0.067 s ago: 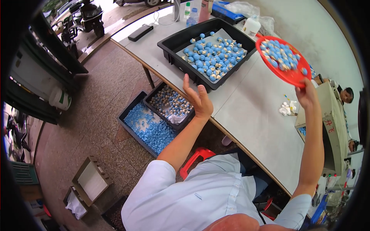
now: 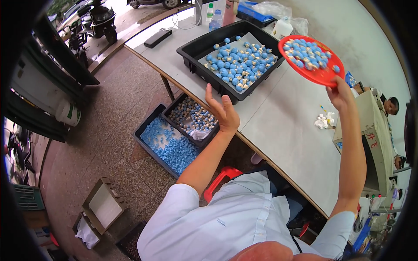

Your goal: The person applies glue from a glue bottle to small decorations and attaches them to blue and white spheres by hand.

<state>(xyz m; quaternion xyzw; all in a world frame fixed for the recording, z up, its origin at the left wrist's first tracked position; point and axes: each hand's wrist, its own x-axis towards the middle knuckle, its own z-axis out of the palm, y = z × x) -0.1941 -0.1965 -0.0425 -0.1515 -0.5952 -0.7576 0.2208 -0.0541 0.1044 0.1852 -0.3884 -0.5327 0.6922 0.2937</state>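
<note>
My right hand (image 2: pixel 341 94) grips the near rim of a red round plate (image 2: pixel 314 79), which hangs raised over the table, right of the black tray. Many small blue balls with cream-coloured tufts (image 2: pixel 306 54) lie on the plate. The black tray (image 2: pixel 191 66) stands on the table, lined with a pale sheet and holding many of the same blue balls (image 2: pixel 238 61). At the tray's near corner my left hand (image 2: pixel 225 114) is raised with its fingers apart and nothing in it; whether it touches the tray I cannot tell.
Below the table's left edge, a dark bin of blue pieces (image 2: pixel 167 150) carries a smaller crate of balls (image 2: pixel 191 115). Bottles (image 2: pixel 215 21), a white jug (image 2: pixel 283 28) and a black power bank (image 2: pixel 157 38) stand along the back. Crumpled white tissue (image 2: pixel 323 122) lies at right.
My right hand has moved the red plate a little left and upward, closer to the black tray. The left hand has barely shifted and stays open.
</note>
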